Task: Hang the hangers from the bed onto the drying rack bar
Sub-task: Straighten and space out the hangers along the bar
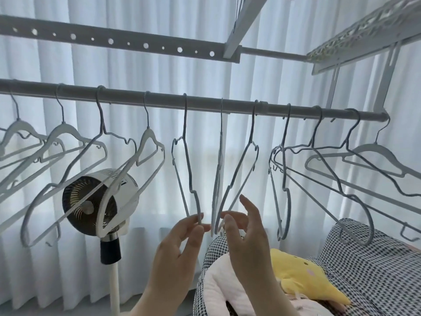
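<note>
A round grey drying rack bar (205, 105) runs across the view with several grey and white hangers hooked on it. My left hand (180, 245) pinches the lower end of a thin grey hanger (188, 160) hanging near the middle. My right hand (247, 233) is raised beside it with fingers spread and relaxed, its fingertips close to the bottom ends of two neighbouring hangers (237, 176). Whether those fingers touch the hangers is unclear. No bed surface with loose hangers is in view.
A standing fan (100, 201) on a white pole is at the lower left, behind the left hangers. A houndstooth cushion (373, 270) with a yellow plush toy (303, 279) lies at the lower right. White curtains (136, 71) fill the background. A perforated rail (114, 41) runs overhead.
</note>
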Motion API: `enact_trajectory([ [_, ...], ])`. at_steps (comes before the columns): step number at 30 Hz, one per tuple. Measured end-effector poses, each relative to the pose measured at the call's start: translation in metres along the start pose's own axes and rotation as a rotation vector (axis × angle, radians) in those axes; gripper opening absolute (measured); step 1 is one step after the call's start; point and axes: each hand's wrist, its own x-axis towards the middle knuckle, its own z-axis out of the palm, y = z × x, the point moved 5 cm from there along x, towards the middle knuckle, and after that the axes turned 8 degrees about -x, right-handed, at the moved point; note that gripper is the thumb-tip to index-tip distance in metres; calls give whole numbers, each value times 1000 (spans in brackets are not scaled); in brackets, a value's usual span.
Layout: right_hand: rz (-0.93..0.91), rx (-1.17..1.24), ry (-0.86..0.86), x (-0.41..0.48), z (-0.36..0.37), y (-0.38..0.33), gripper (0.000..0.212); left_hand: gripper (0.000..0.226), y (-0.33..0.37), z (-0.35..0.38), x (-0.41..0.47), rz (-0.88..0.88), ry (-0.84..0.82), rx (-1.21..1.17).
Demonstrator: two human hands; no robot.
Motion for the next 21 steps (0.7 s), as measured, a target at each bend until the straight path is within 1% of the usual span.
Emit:
enact_trajectory([
  [1,0,4,-10,0,0,0,38,78,0,1,0,-9,-9,1],
  [4,3,1,-45,-1,1,-1,55,80,2,5,1,-25,-36,26],
  [5,5,-6,-51,-1,2,-1,54,80,3,6,1,-32,-43,41],
  [7,8,-21,-58,-2,2,0,42,78,3,8,1,-42,-49,64],
  [8,10,-24,-60,-2,2,0,34,72,2,9,1,-45,-49,68],
  [10,27,-27,-60,-2,0,2,17,50,2,11,1,-44,-50,61],
  [11,28,-32,-64,-2,0,3,18,39,1,12,1,-47,-55,55],
  [12,22,-38,-68,-2,-1,3,25,28,-1,13,2,-53,-61,50],
  [13,17,-42,-67,-1,-1,3,27,21,-2,13,2,-57,-66,46],
  [16,1,-49,-45,1,-1,6,15,26,-4,14,3,-47,-65,61],
  [18,-22,-53,-29,2,-1,8,16,20,-3,15,3,-41,-67,74],
  [21,-42,-56,-5,4,-3,10,30,19,-1,16,4,-38,-62,78],
])
